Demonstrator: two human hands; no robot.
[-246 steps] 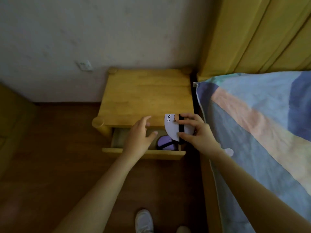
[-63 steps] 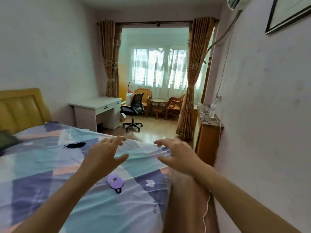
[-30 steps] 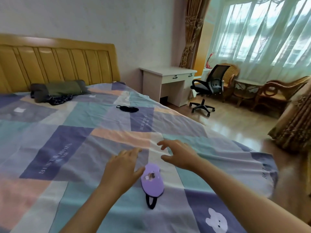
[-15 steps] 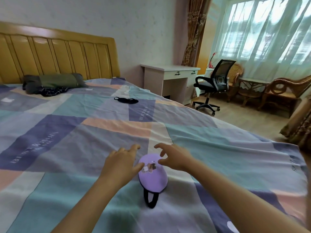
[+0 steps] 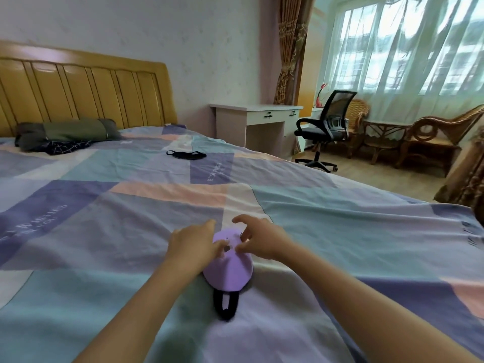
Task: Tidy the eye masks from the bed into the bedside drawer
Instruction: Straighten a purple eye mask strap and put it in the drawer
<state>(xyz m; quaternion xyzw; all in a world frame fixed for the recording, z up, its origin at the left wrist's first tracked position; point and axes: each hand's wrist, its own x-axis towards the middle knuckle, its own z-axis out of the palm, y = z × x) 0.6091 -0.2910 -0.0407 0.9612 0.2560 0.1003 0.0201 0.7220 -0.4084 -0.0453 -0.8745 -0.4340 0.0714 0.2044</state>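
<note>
1. Black cloth of a second eye mask [image 5: 186,154] lies far up the patchwork bed [image 5: 78,231], well apart from both hands.
2. Left hand [image 5: 191,247] rests at the near purple eye mask [image 5: 228,268], fingers curled at its left edge; whether they already pinch it I cannot tell.
3. Right hand [image 5: 262,241] hovers over its top with fingers bent, seemingly not gripping.
4. Judged step: picking up. Next, close on the fabric, lift strap included, and carry it to the drawer, which is out of view.

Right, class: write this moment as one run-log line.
stage: reaching for purple eye mask on bed | left hand: on mask | right hand: on mask | remaining: black eye mask
</note>
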